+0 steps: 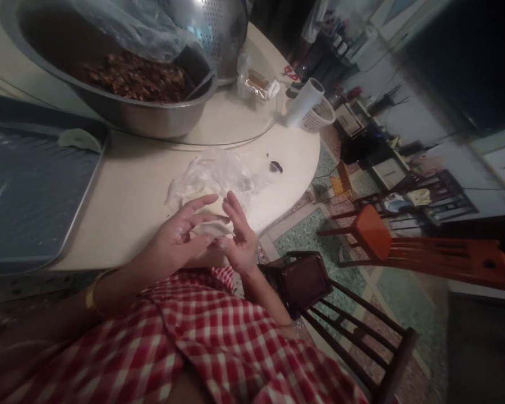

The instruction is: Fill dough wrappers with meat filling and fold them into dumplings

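Both my hands meet at the near edge of the round table (143, 191) and hold one pale folded dumpling (212, 229) between them. My left hand (179, 238) cups it from the left, thumb and fingers pinched along its seam. My right hand (239, 241) pinches the dumpling's right end, fingers pointing up. Just beyond my fingers lies a crumpled clear plastic wrap (219, 174) with pale dough wrappers (202, 199) on it. A big steel bowl (122, 106) with dark minced filling (138, 76) stands at the back.
A dark metal tray (29, 191) with one dumpling (79, 138) on it lies at the left. A steel colander (214, 28) stands behind the bowl. Dark wooden chairs (320, 292) and an orange stool (372, 230) stand on the floor at the right. My red checked clothing fills the bottom.
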Tool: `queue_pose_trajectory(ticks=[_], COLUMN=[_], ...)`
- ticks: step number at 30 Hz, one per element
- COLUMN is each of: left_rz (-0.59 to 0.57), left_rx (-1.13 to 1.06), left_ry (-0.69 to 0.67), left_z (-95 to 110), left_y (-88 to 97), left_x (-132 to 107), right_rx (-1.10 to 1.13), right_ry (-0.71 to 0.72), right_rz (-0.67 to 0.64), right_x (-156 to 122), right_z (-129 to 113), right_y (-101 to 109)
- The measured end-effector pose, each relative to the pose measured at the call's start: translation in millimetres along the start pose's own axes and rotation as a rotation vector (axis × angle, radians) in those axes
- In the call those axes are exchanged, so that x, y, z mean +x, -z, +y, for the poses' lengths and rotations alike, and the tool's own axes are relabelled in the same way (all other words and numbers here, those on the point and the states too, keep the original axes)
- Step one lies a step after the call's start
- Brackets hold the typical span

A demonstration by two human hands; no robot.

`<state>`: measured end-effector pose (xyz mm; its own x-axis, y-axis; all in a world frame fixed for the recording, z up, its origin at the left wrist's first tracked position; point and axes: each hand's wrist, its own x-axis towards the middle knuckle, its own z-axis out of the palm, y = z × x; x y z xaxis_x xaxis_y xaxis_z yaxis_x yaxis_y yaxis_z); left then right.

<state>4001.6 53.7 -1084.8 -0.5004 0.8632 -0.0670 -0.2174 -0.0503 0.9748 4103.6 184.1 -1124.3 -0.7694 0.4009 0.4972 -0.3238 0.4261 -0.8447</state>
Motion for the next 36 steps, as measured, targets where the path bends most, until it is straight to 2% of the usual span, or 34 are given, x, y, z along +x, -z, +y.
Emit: queue_pose_trajectory(ticks=[3,5,8,11,14,17,23,29,31,33,36], left_rz=[-0.071,-0.099,-0.081,0.021,0.132,0.212,0.258,0.229,0.222,0.233,0.275], left_rx=[-0.005,-0.030,-0.030,0.057,0.185,0.283,0.458,0.368,0.371,0.431,0.582], left_ry=[0.017,0.015,-0.026,-0.033,-0.013,-0.063,-0.189,-0.065,-0.066,-0.132,-0.308], left_z=[-1,-2,-4,-7,-10,-10,-11,-14,-13,-12,-9], left_y=[-1.0,-1.6,-0.4,3.6,8.4,11.4,13.3,16.1,17.1,17.4,16.5], left_x=[-2,-3,-3,-3,-1,3,6,4,5,6,6], right_rx=[0.008,0.014,0.064,0.117,0.164,0.133,0.112,0.126,0.109,0.098,0.124], right_ry=[-0.031,-0.051,-0.085,-0.129,-0.172,-0.202,-0.240,-0.258,-0.242,-0.234,-0.241], right_rz=[-0.077,-0.074,0.051,0.245,0.316,0.308,0.324,0.312,0.300,0.295,0.310], right_x=[5,6,3,-2,-7,-9,-7,-5,-3,-1,2], right_z=[-5,-8,-7,-2,3,5,7,6,4,2,-2], right_y=[2,-1,-10,-20,-26,-28,-30,-31,-32,-33,-37])
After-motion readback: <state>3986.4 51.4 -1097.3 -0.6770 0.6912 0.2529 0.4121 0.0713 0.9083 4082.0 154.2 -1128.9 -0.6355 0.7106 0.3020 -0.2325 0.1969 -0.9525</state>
